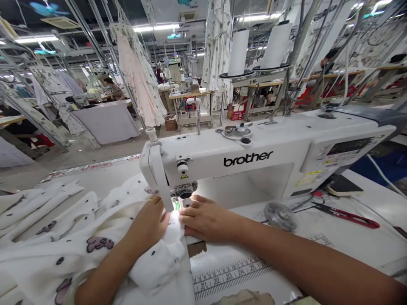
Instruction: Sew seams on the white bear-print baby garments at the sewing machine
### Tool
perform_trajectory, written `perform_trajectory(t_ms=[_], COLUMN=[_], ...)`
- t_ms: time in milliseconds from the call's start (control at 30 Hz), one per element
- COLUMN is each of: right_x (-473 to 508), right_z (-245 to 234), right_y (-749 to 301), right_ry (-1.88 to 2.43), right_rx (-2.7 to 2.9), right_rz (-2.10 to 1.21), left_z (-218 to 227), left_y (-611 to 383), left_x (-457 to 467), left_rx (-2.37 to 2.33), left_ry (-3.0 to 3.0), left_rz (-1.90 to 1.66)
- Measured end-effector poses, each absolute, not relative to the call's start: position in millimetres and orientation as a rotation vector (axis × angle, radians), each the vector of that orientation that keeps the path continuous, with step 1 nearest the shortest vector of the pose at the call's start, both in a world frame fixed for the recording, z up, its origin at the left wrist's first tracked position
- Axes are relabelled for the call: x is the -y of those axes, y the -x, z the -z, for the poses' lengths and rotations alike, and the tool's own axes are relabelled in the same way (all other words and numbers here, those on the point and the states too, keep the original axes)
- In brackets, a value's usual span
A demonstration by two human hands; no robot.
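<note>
Two hands are flanking the white Brother sewing machine head [160,169]: right grip [206,218] pressing open on white dotted fabric [159,262], left grip [148,224] unclear.

"brother" on the sewing machine [248,159]

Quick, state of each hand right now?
Left hand: on white dark-spotted fabric, grip cannot be told.
Right hand: open, lying flat on that fabric.

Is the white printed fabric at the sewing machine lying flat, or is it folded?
Folded: the white printed fabric bunches in thick layers beside the left hand.
</note>
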State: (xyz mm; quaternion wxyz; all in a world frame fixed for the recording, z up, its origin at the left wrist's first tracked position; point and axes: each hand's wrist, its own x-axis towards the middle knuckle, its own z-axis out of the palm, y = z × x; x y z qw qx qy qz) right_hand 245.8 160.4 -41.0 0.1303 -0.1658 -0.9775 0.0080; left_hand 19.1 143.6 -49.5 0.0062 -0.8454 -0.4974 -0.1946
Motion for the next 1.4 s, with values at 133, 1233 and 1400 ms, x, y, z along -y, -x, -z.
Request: perform_trajectory(t_ms=[133, 1233, 1400], right_x=[-158, -145, -142], right_z=[41, 49, 47], right_y=[-248, -241, -240], right_ry=[0.354, 0.01, -0.101], right_rx=[2.828, 2.794, 2.798], right_rz=[0.071, 0.036, -0.131], left_z=[25, 31, 32], left_y=[-12, -4, -6], left_x=[-116, -104, -87], left_rx=[1.386, 1.443, 1.38], left_ry=[2.937, 2.893, 2.914], left_rz=[0.371, 0.378, 0.396])
